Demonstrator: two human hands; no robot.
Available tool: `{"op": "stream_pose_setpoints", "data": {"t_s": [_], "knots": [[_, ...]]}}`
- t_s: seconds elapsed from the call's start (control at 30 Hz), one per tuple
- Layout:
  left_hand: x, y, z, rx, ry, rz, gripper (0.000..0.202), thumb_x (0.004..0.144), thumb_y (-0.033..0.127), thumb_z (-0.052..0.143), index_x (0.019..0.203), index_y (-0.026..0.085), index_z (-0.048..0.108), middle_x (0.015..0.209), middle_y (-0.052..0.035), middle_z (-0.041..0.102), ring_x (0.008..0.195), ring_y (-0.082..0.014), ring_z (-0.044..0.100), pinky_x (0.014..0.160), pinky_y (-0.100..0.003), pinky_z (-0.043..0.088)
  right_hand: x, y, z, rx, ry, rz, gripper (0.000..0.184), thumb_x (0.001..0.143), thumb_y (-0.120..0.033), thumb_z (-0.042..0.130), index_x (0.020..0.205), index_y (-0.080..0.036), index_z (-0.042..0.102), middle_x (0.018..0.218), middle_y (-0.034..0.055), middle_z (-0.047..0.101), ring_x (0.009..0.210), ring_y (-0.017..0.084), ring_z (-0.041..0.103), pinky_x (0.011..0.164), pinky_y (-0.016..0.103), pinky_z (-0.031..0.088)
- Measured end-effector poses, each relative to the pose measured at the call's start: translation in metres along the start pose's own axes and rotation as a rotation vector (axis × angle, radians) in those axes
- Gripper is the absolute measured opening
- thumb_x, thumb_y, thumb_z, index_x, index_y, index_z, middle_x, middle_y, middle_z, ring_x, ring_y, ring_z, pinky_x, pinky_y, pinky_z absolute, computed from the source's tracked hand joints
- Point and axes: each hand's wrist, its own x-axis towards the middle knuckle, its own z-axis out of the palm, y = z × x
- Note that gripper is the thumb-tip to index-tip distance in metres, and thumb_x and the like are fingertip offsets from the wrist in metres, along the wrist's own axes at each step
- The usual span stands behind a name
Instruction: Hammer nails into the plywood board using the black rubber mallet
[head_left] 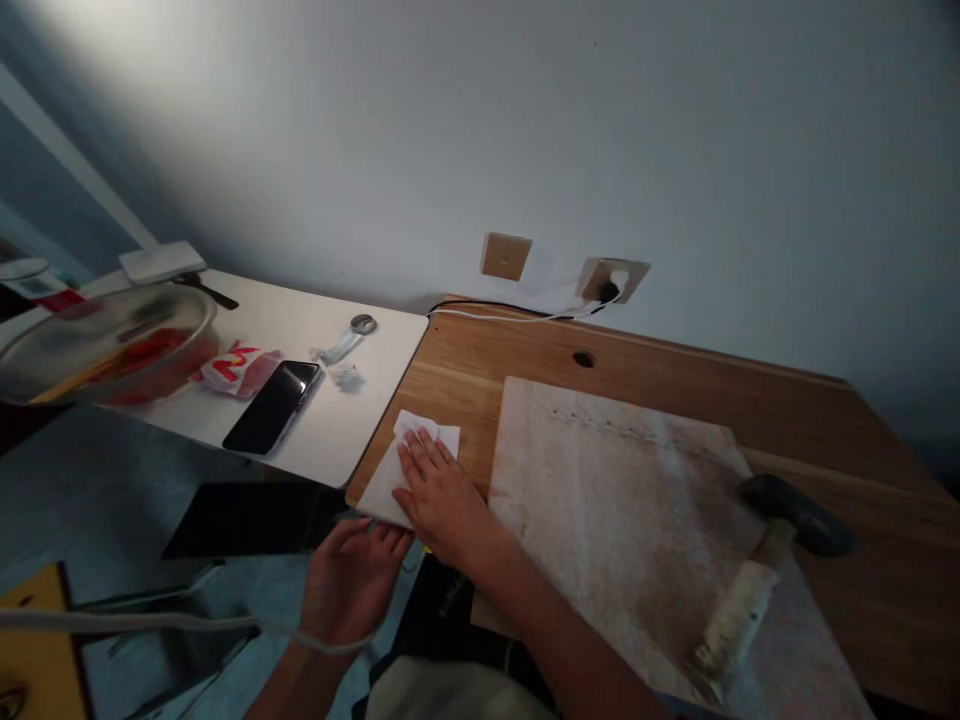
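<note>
And there's the white paper (382, 488), flat on the near left corner of the wooden worktop (469, 350), right hand (436, 492) pressing down on it, that grip laid out flat, pinching nothing. Just below the near edge, the left hand (356, 575) is palm up, its grip loosely spread and holding nothing; whether its fingertips touch the edge, I can't tell. Progress? Paper laid and pressed, I'd judge, but nothing marks what's finished or left. Right of it, a pale board (600, 490) carries a mallet (754, 590). Over left, on the white worktop (277, 310), a phone (274, 408), then a crumpled packet (236, 370), contents hidden, and a clear bowl (52, 345) holding something red (154, 348) and a light stick (75, 383).
</note>
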Motion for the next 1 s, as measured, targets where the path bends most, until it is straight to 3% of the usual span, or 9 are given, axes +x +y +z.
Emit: {"op": "stream_pose_setpoints", "data": {"t_s": [0.3, 0.53, 0.73, 1.0], "knots": [[0.002, -0.008, -0.011, -0.062, -0.221, 0.010, 0.055, 0.103, 0.022, 0.045, 0.157, 0.021, 0.053, 0.138, -0.0129, 0.074, 0.136, -0.0226, 0.065, 0.122, -0.037, 0.044, -0.011, -0.021, 0.002, 0.026, -0.024, -0.052, 0.056, 0.112, -0.027, 0.044, 0.159, 0.005, 0.042, 0.171, 0.0245, 0.034, 0.162, 0.034, 0.026, 0.133, 0.049, 0.030], [-0.001, -0.004, -0.017, -0.162, -0.055, -0.035, 0.050, 0.105, 0.023, 0.042, 0.152, 0.015, 0.059, 0.129, -0.0159, 0.078, 0.133, -0.0251, 0.068, 0.122, -0.038, 0.046, -0.024, -0.040, 0.021, -0.023, 0.048, -0.053, 0.050, 0.110, -0.016, 0.044, 0.156, 0.003, 0.049, 0.166, 0.0224, 0.044, 0.157, 0.033, 0.039, 0.128, 0.045, 0.041], [0.001, -0.004, -0.030, -0.038, -0.064, -0.013, 0.047, 0.106, 0.022, 0.042, 0.146, 0.014, 0.066, 0.127, -0.0172, 0.079, 0.132, -0.0267, 0.069, 0.121, -0.041, 0.048, -0.037, -0.054, 0.034, -0.055, 0.130, -0.043, 0.048, 0.109, -0.014, 0.047, 0.154, 0.002, 0.051, 0.162, 0.0211, 0.052, 0.154, 0.030, 0.045, 0.126, 0.041, 0.045], [-0.007, -0.007, -0.049, 0.025, -0.005, 0.032, 0.052, 0.111, 0.019, 0.030, 0.123, 0.012, 0.080, 0.116, -0.0177, 0.082, 0.134, -0.0224, 0.068, 0.120, -0.033, 0.048, -0.053, -0.073, 0.040, -0.025, 0.125, -0.055, 0.047, 0.109, -0.015, 0.048, 0.152, 0.003, 0.054, 0.163, 0.0217, 0.050, 0.155, 0.030, 0.044, 0.128, 0.042, 0.041]]}}
